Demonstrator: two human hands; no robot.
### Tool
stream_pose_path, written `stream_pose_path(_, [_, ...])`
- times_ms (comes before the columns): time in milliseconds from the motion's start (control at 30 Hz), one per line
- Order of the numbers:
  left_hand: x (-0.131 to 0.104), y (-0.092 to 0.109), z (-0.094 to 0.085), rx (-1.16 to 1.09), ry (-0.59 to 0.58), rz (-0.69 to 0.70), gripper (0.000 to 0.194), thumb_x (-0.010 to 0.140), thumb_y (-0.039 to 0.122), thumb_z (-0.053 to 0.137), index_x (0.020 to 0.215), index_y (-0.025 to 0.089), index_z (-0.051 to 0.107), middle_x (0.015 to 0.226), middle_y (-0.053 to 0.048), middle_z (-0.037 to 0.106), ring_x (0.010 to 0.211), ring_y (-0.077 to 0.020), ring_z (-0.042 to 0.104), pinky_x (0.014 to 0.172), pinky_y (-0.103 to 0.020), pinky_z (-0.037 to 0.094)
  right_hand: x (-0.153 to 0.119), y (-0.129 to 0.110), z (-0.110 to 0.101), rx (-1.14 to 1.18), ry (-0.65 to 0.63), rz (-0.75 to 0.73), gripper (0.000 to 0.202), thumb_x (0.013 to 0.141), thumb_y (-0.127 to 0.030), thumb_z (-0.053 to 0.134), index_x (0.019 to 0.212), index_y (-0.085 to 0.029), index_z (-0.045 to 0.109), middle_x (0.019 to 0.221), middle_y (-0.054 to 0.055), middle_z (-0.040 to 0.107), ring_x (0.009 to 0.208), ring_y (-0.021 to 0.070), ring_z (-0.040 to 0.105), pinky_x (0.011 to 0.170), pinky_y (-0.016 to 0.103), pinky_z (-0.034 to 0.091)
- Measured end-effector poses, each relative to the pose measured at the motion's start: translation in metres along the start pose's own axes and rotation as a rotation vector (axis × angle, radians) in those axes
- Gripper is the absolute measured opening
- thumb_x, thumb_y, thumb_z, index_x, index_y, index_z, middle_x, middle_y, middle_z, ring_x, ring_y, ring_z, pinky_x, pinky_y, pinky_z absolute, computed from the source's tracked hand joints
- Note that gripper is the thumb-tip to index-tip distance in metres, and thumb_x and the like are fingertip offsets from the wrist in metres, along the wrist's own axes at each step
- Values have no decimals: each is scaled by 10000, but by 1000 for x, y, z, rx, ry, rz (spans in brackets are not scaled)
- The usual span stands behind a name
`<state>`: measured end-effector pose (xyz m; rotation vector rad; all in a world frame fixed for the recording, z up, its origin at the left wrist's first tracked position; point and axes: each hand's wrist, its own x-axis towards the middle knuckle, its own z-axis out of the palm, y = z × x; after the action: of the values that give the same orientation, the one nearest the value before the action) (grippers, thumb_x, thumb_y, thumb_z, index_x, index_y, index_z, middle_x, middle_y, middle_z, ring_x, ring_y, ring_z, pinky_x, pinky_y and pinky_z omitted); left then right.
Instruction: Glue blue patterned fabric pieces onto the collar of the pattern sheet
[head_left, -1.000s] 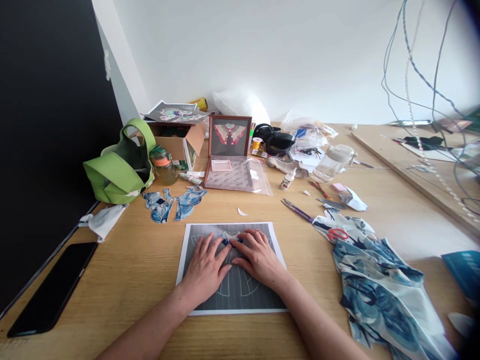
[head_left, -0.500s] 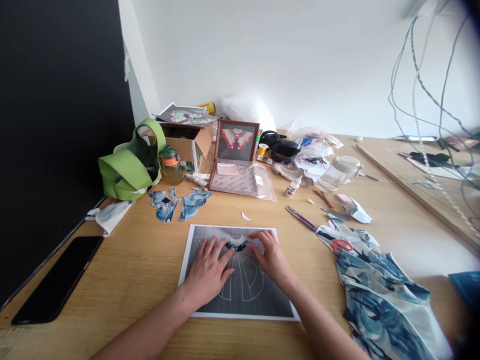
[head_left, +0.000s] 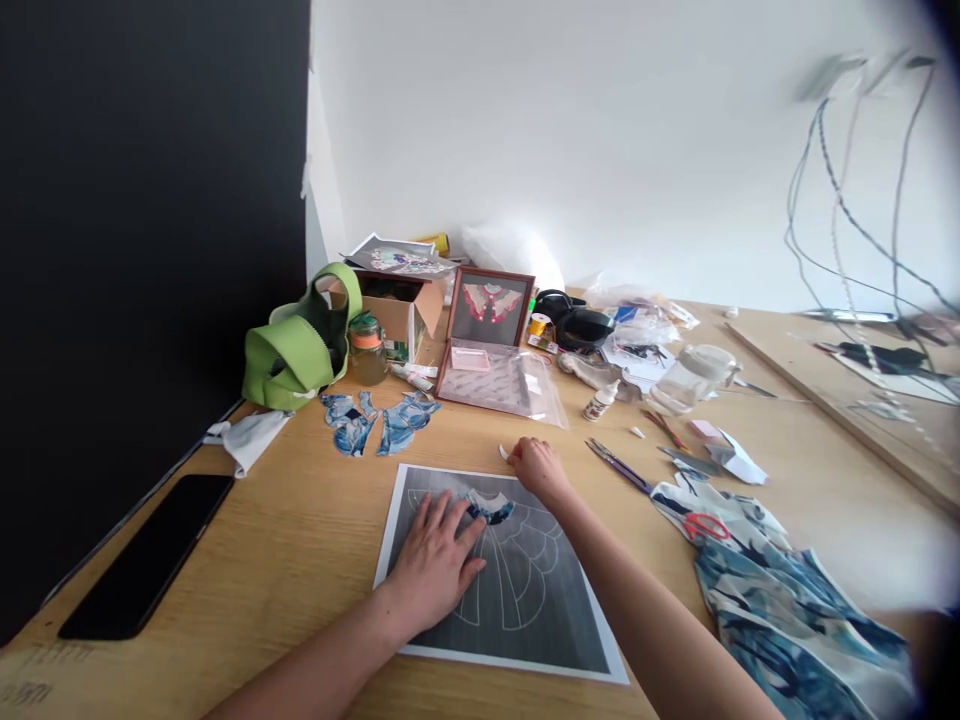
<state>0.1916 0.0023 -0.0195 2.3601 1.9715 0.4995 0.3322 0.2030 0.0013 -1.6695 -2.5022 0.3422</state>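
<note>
My left hand [head_left: 439, 550] lies flat with spread fingers on a dark printed sheet [head_left: 540, 590] with white outlines of a collar-like pattern. Its fingertips reach the edge of a small curved blue-and-white fabric piece [head_left: 491, 508] at the top of the drawing. Just beyond the sheet's far edge, my right hand [head_left: 536, 465] has its fingers drawn together at the end of a thin white crescent-shaped scrap [head_left: 503, 453]. The fingertips are partly hidden. Several cut blue patterned fabric pieces [head_left: 401, 425] rest on the table to the far left.
Purple-handled snips [head_left: 619, 466], a glue bottle [head_left: 601, 400] and red-handled scissors [head_left: 705, 527] on blue fabric [head_left: 795, 610] lie to the right. A phone [head_left: 150, 555] and green bag [head_left: 292, 355] are left. A framed collar [head_left: 491, 305], jar [head_left: 367, 350] and pitcher [head_left: 690, 378] stand behind.
My right hand has left the fabric piece and moved away from me to the white scrap. My left hand stays on the sheet. The view has shifted slightly.
</note>
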Motion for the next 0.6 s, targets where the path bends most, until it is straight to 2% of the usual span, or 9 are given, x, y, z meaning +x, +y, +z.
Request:
stream_pose_path(267, [0, 1, -4, -35, -32, -25, 443, 953, 475, 435, 1346, 282, 502, 1418, -75, 486, 1365, -333, 362, 1131, -568, 277, 3, 0, 2, -36, -26, -32, 83, 860, -165, 574, 832, -133, 645, 959, 155, 702, 979, 259, 614, 827, 301, 376])
stream_pose_path(400, [1, 1, -4, -44, -38, -25, 447, 955, 471, 430, 1346, 268, 506, 1416, -86, 489, 1365, -344, 359, 1126, -579, 278, 1, -5, -1, -19, -23, -48, 68, 849, -139, 565, 836, -135, 631, 929, 153, 703, 917, 254, 623, 759, 297, 382])
stream_pose_path(500, [1, 2, -3, -47, -53, -27, 457, 954, 480, 426, 1349, 265, 505, 1422, -92, 489, 1373, -351, 348, 1126, -589, 271, 8, -25, -6, 33, -32, -95, 84, 858, -138, 552, 808, -150, 618, 846, 103, 710, 813, 210, 631, 674, 261, 378])
stream_pose_path(600, [1, 3, -2, -51, -83, -39, 468, 959, 492, 406, 1350, 257, 506, 1430, -101, 485, 1383, -361, 332, 1130, -604, 252, 29, -64, -12, 92, -34, -187, 50, 862, -185, 582, 858, -161, 625, 839, 63, 710, 773, 182, 632, 628, 238, 377])
